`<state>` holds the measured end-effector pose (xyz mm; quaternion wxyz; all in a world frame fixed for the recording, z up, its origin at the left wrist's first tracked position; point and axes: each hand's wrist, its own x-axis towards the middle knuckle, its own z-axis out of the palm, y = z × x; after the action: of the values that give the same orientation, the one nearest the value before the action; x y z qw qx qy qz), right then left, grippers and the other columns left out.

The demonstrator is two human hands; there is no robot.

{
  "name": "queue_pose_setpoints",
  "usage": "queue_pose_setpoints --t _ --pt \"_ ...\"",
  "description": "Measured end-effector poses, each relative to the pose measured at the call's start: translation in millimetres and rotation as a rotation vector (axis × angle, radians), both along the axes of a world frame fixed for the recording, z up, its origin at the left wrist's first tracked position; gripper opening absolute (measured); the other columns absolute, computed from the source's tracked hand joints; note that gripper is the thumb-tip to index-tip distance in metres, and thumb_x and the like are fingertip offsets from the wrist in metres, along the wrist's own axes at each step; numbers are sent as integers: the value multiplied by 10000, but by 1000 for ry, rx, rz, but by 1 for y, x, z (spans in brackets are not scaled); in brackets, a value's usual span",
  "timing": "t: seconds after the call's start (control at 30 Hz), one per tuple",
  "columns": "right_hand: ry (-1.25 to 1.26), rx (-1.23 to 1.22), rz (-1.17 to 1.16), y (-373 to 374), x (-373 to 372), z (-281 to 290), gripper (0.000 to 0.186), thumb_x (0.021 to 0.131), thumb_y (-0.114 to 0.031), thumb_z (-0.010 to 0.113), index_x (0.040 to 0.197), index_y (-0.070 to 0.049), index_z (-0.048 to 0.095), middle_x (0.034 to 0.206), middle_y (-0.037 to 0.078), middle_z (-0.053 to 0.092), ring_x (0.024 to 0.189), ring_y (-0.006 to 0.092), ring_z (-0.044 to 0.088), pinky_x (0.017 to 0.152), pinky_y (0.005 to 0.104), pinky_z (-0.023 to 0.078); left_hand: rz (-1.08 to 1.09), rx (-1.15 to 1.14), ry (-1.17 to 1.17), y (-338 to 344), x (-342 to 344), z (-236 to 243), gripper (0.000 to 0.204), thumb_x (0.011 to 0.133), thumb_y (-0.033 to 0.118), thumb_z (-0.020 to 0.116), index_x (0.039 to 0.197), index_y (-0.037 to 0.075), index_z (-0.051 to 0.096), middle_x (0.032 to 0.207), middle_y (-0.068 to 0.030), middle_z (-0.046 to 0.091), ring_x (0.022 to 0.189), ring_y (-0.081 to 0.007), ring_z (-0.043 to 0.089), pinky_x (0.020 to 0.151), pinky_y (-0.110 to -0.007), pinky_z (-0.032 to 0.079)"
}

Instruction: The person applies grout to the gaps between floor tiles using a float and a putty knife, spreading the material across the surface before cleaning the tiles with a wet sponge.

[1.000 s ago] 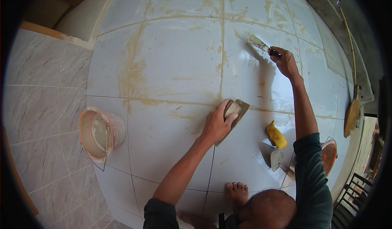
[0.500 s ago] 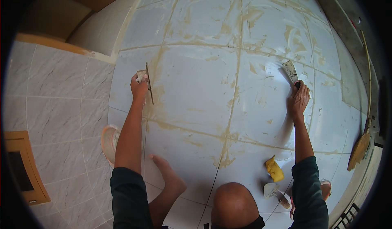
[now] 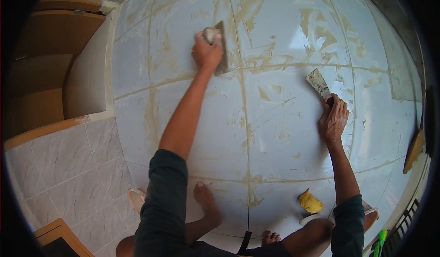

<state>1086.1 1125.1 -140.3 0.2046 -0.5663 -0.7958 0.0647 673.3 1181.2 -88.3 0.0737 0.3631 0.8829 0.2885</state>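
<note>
My left hand [image 3: 206,51] is closed round the pale handle of a flat trowel [image 3: 222,50], whose long blade stands on edge over a white floor tile next to a grout line. In my right hand [image 3: 336,119] is a putty knife [image 3: 316,82] with a dark handle. Its wide blade is crusted with pale residue and points away from me to the left, low over the tiles. Tan grout [image 3: 245,124] fills several joints and lies smeared across the white tiled floor [image 3: 201,128].
A yellow crumpled bag [image 3: 310,202] lies near my right knee, with a white tool [image 3: 309,219] partly hidden beside it. Grey marbled tiles [image 3: 68,165] and wooden cabinetry [image 3: 64,37] border the left. A broom head [image 3: 414,151] rests along the right wall.
My left hand has carried the trowel forward and to the right, to a farther joint. My right hand keeps the putty knife in nearly the same place. The view has shifted as my body moved.
</note>
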Motion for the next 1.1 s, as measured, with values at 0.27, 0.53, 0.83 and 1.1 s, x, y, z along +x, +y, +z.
queue_pose_setpoints --t 0.27,0.53,0.83,1.1 --pt "44 -30 -41 47 6 35 422 881 -38 571 1294 -43 485 1060 145 589 973 330 541 821 450 401 -315 204 -429 70 94 20 528 873 271 742 1263 -29 551 1071 -170 692 974 -231 657 882 -353 499" --pt "50 -92 -28 120 -20 33 468 833 -23 585 1291 -28 488 1032 162 576 947 346 533 830 464 399 407 62 113 142 -232 21 571 820 378 761 1239 49 557 1118 -192 689 1004 -352 671 898 -429 519" --pt "71 -97 -42 184 -58 24 475 805 -5 583 1272 -17 499 1002 165 578 914 352 535 825 464 408 -420 46 187 350 -63 4 534 860 329 694 1269 41 508 1094 -250 669 1026 -428 627 921 -495 456" --pt "33 -99 -122 207 -50 51 414 811 -25 577 1221 -3 531 983 168 581 895 356 535 811 470 412 -272 157 -82 308 -163 18 556 875 316 712 1312 32 519 1162 -207 670 1047 -354 656 908 -416 512"
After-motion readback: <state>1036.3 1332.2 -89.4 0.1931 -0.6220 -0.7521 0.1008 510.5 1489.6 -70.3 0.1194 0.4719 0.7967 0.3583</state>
